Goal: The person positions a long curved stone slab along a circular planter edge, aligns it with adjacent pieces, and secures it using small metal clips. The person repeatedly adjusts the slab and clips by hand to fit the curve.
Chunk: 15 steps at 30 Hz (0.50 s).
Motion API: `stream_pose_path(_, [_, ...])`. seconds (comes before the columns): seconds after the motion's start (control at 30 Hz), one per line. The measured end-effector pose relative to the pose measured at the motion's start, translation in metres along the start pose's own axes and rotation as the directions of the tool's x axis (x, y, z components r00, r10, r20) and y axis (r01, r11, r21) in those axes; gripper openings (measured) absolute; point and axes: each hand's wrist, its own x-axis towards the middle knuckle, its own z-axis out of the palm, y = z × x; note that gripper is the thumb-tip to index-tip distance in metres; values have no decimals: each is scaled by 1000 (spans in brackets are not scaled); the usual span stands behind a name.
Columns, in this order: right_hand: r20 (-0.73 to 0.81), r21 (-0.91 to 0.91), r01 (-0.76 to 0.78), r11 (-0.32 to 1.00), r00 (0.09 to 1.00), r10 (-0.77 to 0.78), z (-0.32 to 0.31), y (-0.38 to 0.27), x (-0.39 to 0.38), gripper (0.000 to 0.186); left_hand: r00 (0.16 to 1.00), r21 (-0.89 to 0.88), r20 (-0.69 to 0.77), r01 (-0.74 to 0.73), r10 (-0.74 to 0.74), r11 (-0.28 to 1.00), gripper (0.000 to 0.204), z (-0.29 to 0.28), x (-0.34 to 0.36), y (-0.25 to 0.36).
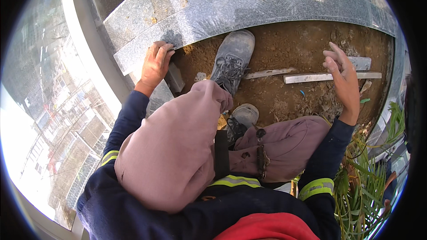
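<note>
Grey speckled stone slabs (213, 15) form a curved band along the far side of a bed of brown soil (275, 93). At the near left edge of this band is my left hand (155, 64), its fingers bent and pressed together. A small dark bit shows at its fingertips, but what they grip is unclear. Over the soil on the right hovers my right hand (344, 80), fingers apart and partly bent, with nothing seen in it. Beneath and beside it lie a pale stone strip (307, 78) and a short grey stone piece (360, 63).
My dusty shoes (235, 55) stand in the soil. A thin pale strip (269, 73) lies near the far one. Grey blocks (175, 78) sit beside my left wrist. A metal-framed glass pane (40, 106) rises at left. Green leafy plants (364, 186) grow at lower right.
</note>
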Motion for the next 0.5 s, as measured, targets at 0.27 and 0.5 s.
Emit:
stream_pose_path(0.27, [8,9,-7,1000,1000,7,2,3,1,56,996,114,-31,-82,86,990,27,6,-3,-2])
stream_pose_path(0.5, [16,-32,-23,999,1000,24,2,-3,2,56,995,50,-93,-39,43,998,29,13,-7,2])
